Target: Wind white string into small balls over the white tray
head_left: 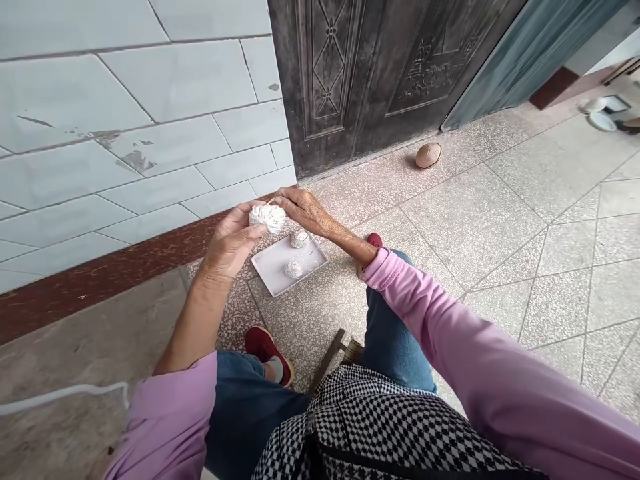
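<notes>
While the left hand [231,243] cradles a crumpled white wad [268,217], possibly paper or foil, the right hand [305,211] lies over its top, hands together around it. Two similar wads [294,268] sit on a white tray [273,275] just below, on the terrazzo floor [380,193].

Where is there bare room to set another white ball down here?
Bare terrazzo floor lies between the dark door and the right sleeve; the white tray has room beside its two balls. Crowded above it: the left hand holds a ball, the right hand touching it.
</notes>
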Motion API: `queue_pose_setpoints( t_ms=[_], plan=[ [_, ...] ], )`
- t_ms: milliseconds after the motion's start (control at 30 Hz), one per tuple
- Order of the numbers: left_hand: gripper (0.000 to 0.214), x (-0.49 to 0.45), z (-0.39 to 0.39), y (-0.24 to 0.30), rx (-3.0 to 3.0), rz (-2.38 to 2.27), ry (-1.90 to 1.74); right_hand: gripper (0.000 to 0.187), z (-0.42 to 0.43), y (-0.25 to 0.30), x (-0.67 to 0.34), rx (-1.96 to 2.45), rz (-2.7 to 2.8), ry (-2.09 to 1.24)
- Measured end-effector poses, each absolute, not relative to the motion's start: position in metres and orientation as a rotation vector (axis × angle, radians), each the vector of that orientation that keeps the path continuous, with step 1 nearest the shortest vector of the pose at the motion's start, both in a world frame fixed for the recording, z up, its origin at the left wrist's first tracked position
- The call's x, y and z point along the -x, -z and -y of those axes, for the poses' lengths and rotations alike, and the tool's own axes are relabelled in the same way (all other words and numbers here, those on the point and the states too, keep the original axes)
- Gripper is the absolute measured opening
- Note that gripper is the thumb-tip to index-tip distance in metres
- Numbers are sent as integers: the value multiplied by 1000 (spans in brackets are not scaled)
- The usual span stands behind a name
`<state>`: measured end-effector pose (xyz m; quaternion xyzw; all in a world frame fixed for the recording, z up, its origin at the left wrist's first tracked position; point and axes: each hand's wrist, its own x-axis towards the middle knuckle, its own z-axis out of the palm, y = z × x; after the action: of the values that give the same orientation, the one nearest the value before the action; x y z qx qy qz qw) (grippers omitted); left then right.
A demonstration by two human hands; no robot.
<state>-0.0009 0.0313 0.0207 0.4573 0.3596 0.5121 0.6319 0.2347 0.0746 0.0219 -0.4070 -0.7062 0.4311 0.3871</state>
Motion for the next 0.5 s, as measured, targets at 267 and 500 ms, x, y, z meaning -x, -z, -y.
queue_pose_setpoints(
  t_ms=[267,500],
  plan=[
    [65,7,-38,-12,-976,-881,-1292,38,-59,-22,-212,1165,2086,-1171],
    [67,16,-48,0,-1120,-1269,-1496,43,-38,-37,-206,1004,2116,-1312]
  ],
)
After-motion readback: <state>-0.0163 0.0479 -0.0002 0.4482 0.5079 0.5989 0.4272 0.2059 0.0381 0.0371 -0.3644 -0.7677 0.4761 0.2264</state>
